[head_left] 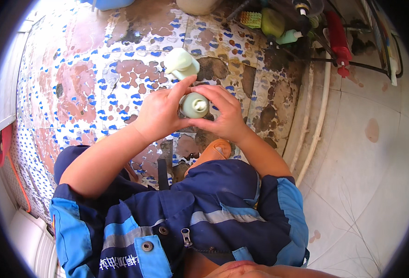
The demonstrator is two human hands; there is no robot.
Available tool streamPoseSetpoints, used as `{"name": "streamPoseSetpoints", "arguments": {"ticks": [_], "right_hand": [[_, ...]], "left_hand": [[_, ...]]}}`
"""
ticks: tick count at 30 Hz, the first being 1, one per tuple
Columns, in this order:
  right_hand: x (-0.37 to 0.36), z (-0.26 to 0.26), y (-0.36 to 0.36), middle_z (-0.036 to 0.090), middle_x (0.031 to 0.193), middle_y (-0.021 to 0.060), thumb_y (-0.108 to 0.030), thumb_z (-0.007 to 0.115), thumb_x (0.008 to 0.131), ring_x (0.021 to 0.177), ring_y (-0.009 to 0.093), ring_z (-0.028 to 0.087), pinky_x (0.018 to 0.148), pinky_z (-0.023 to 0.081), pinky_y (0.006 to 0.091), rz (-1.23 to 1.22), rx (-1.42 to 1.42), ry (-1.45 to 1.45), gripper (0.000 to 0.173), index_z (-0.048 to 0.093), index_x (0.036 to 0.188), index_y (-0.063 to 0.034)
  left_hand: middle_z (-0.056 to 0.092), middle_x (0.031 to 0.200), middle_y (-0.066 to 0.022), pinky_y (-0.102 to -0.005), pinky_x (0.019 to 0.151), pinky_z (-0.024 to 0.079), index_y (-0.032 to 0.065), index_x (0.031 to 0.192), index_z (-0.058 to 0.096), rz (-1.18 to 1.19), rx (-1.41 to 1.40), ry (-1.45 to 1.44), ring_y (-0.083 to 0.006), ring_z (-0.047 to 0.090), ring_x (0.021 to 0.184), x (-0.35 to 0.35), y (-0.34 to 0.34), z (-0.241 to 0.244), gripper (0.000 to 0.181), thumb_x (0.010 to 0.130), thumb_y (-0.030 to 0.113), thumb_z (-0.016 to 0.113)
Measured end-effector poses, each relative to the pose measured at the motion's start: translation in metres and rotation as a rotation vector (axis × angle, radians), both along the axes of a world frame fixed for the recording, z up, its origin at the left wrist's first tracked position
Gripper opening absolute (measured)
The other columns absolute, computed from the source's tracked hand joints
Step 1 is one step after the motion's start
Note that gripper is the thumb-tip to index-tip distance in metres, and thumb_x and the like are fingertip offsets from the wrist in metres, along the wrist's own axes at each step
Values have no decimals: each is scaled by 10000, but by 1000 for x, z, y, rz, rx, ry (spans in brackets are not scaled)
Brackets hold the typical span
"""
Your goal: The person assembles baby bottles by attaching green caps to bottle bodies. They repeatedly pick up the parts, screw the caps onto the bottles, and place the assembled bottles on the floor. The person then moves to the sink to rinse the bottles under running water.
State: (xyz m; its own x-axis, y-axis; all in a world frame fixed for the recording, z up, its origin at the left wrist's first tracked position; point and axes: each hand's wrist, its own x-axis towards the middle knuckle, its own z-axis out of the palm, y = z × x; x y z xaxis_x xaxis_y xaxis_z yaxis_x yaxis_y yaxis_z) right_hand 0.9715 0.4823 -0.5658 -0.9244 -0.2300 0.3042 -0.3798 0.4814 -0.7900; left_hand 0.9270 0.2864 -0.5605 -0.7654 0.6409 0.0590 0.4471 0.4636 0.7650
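Observation:
A pale green bottle is held between my two hands, its round shoulder and whitish neck facing up at me. My left hand grips it from the left, with the index finger stretched forward. From the other side my right hand curves around it, fingers over the far edge and thumb along the near one. Just beyond my fingertips stands a whitish-green pump bottle, its spout pointing left. The lower part of the held bottle is hidden from this angle.
Worn footprint-patterned flooring lies below. Pipes run along the tiled wall on the right. A red bottle, a green brush and other bottles crowd the far right. A blue container and red basin sit leftward.

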Motion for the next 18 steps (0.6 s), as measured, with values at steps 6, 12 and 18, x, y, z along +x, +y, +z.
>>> {"name": "streamPoseSetpoints", "arguments": {"ticks": [6, 12, 18], "right_hand": [[28, -42, 47, 658, 1078, 133, -206, 847, 638, 949, 308, 637, 827, 514, 395, -393, 143, 165, 582, 610, 1135, -18], [67, -178, 86, 650, 1089, 159, -255, 807, 715, 964, 318, 640, 809, 519, 392, -688, 299, -180, 539, 605, 1175, -61], [68, -180, 93, 650, 1086, 162, -267, 818, 701, 960, 316, 639, 809, 521, 387, -673, 351, -53, 570, 602, 1181, -47]], "left_hand": [[661, 1099, -137, -374, 686, 533, 93, 1338, 462, -83, -117, -31, -281, 659, 730, 4, -5, -9, 887, 602, 380, 866], [659, 946, -122, -383, 672, 525, 106, 1284, 512, -109, -158, -15, -300, 656, 762, 11, -4, -17, 768, 636, 346, 846], [648, 995, -113, -375, 717, 524, 104, 1272, 537, -94, -251, -125, -300, 646, 818, 10, -6, -7, 732, 639, 294, 851]]}}
